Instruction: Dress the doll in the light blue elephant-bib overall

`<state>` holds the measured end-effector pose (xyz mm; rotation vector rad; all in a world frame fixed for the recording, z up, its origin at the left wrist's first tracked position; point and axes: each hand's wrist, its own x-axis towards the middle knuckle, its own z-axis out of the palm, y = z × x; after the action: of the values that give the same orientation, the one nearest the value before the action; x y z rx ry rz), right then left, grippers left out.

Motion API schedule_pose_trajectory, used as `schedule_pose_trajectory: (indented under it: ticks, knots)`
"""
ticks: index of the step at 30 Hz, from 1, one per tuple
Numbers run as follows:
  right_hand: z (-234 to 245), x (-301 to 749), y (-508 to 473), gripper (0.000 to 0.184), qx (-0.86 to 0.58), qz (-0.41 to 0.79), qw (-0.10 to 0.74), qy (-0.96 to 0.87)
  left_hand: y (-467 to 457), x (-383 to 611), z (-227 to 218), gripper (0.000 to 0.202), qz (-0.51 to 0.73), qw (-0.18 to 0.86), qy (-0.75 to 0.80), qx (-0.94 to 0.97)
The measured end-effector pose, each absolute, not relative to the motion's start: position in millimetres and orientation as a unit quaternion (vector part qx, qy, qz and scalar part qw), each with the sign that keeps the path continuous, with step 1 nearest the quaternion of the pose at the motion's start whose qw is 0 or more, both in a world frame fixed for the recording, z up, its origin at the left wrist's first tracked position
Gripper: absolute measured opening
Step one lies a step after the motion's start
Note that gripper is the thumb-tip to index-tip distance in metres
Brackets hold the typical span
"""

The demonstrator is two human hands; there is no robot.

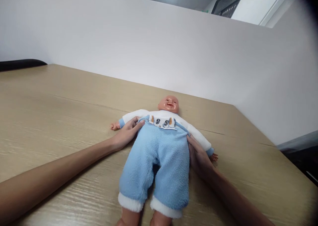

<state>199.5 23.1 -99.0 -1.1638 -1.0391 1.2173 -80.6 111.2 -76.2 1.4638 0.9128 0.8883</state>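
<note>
A baby doll lies on its back on the wooden table, head away from me and feet at the lower edge of the view. It wears a white long-sleeved top with blue cuffs and fluffy blue trousers with white hems. An animal face with two eyes is on the bib at the waist. My left hand pinches the trousers' waist edge on the left, thumb on top. On the other side, my right hand grips the same waistband near the doll's hip; its fingers are partly hidden.
The wooden table has seams running across it. A white wall or partition rises behind its far edge. Something black shows at the far left edge, and a dark object stands beyond the right edge.
</note>
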Motion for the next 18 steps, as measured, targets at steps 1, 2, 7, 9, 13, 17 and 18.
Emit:
schedule_pose_trajectory:
  ticks: [1,2,7,9,13,17,18]
  knots:
    - [-97.4,202.3,23.4,0.038,-0.490,0.518,0.548,-0.438,111.9,-81.2,-74.9,0.052,0.370,0.546,0.389,0.644]
    - [-94.8,205.8,23.0,0.037,-0.486,0.527,0.546,-0.434,113.3,-83.3,-73.3,0.051,0.357,0.520,0.388,0.672]
    - [-78.4,236.8,16.2,0.032,-0.467,0.556,0.451,-0.518,125.3,-110.2,-66.8,0.043,0.251,0.344,0.321,0.846]
    - [-75.1,248.4,14.3,0.045,-0.482,0.521,0.395,-0.584,129.8,-121.3,-65.8,0.042,0.213,0.323,0.264,0.884]
    - [-75.8,247.2,11.7,0.059,-0.486,0.429,0.378,-0.661,132.5,-130.6,-65.4,0.047,0.185,0.368,0.244,0.878]
    - [-79.1,221.6,6.7,0.045,-0.465,0.519,0.457,-0.553,126.1,-123.0,-67.7,0.045,0.232,0.480,0.273,0.801]
    - [-79.8,215.0,5.4,0.041,-0.466,0.544,0.485,-0.502,123.7,-118.9,-69.1,0.045,0.251,0.506,0.293,0.771]
